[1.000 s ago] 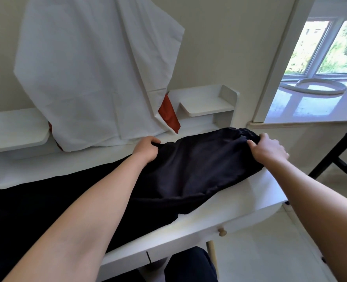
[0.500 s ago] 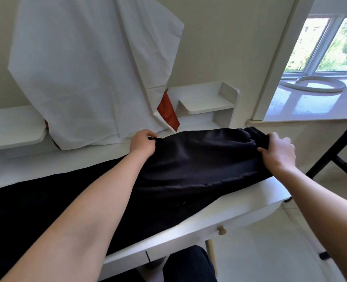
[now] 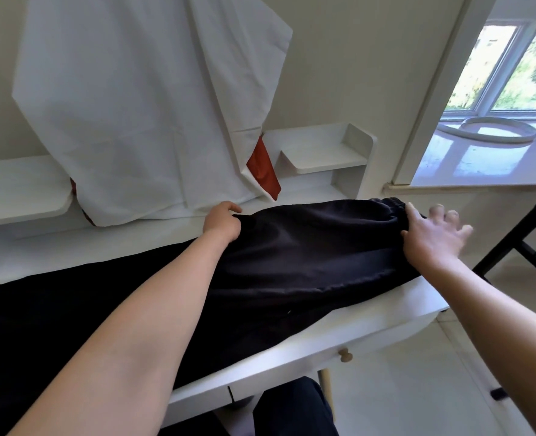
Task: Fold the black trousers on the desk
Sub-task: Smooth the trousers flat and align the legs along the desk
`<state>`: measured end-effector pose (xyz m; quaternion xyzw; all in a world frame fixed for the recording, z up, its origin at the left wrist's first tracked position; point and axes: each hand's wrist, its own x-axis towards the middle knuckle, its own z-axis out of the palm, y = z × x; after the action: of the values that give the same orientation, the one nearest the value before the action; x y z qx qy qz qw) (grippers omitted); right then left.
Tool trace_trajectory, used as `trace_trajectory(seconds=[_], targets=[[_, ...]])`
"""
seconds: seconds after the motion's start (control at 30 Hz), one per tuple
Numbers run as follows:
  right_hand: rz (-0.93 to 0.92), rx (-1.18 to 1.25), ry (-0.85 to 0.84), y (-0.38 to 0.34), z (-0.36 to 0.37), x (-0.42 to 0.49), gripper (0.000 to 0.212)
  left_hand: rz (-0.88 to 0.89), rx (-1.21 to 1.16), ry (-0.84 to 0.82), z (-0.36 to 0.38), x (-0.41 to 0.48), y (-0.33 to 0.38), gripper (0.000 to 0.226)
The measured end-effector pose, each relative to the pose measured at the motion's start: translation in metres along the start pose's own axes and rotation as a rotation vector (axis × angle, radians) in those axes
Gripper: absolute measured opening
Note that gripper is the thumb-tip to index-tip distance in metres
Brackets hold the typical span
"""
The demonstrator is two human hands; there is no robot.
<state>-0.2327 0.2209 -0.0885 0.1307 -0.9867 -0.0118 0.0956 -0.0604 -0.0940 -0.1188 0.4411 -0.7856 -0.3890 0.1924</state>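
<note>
- Head view, change: the right hand (image 3: 430,237), which gripped the waistband (image 3: 392,206) half a second ago, now has its fingers spread and released, palm against it. The left hand (image 3: 221,223) still pinches the far edge of the trousers (image 3: 292,262). Straightening seems done, so folding can begin.
- Head view, materials: soft matt black cloth with a gathered elastic waist lies lengthwise on the smooth white desk (image 3: 386,319).

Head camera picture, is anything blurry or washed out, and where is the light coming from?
Head view: the right hand shows motion blur at its fingers; the left hand is sharp; daylight from the window is washed out; the trousers are so dark that little detail shows; the wide lens bends the desk edge.
</note>
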Motion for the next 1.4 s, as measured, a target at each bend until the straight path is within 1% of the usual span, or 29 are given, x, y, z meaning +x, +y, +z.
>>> trace_trajectory(seconds=[0.07, 0.13, 0.23, 0.33, 0.4, 0.47, 0.53, 0.67, 0.87, 0.97, 1.07, 1.17, 1.23, 1.3, 1.4], targets=[[-0.109, -0.027, 0.048, -0.016, -0.008, -0.004, 0.069, 0.023, 0.040, -0.056, -0.002, 0.001, 0.004, 0.036], [-0.266, 0.074, 0.098, -0.039, -0.018, -0.014, 0.066, 0.049, 0.091, -0.097, -0.004, 0.001, 0.005, 0.032], [-0.544, 0.253, 0.113, -0.085, -0.032, -0.038, 0.060, 0.074, 0.147, -0.141, -0.008, 0.003, 0.005, 0.030], [-0.790, 0.330, 0.054, -0.129, -0.035, -0.066, 0.067, 0.096, 0.233, -0.142, -0.013, 0.005, 0.005, 0.031], [-0.863, 0.330, -0.051, -0.150, -0.030, -0.081, 0.079, 0.124, 0.300, -0.126, -0.017, 0.006, 0.003, 0.032], [-0.892, 0.303, -0.176, -0.161, -0.021, -0.092, 0.094, 0.148, 0.292, -0.114, -0.020, 0.007, 0.002, 0.031], [-0.916, 0.246, -0.274, -0.162, -0.010, -0.100, 0.106, 0.143, 0.228, -0.092, -0.021, 0.008, 0.000, 0.031], [-0.960, 0.168, -0.360, -0.154, 0.012, -0.115, 0.111, 0.086, 0.063, -0.005, -0.021, 0.010, 0.000, 0.031], [-0.993, 0.191, -0.289, -0.147, 0.023, -0.124, 0.108, -0.001, -0.160, 0.090, -0.019, 0.016, 0.002, 0.030], [-0.996, 0.208, -0.278, -0.146, 0.024, -0.125, 0.107, -0.015, -0.150, 0.126, -0.016, 0.017, 0.000, 0.029], [-0.993, 0.221, -0.265, -0.145, 0.026, -0.126, 0.107, 0.004, -0.086, 0.129, -0.010, 0.014, -0.006, 0.026], [-0.988, 0.226, -0.259, -0.145, 0.027, -0.125, 0.106, 0.069, 0.013, 0.092, -0.006, 0.009, -0.009, 0.026], [-0.987, 0.224, -0.257, -0.147, 0.028, -0.125, 0.107, 0.058, 0.042, 0.016, -0.010, 0.009, -0.006, 0.030], [-0.983, 0.226, -0.257, -0.148, 0.028, -0.125, 0.107, 0.017, 0.015, -0.057, -0.022, 0.010, -0.001, 0.035], [-0.973, 0.226, -0.262, -0.149, 0.029, -0.125, 0.107, 0.023, 0.002, -0.046, -0.049, 0.006, 0.000, 0.039]])
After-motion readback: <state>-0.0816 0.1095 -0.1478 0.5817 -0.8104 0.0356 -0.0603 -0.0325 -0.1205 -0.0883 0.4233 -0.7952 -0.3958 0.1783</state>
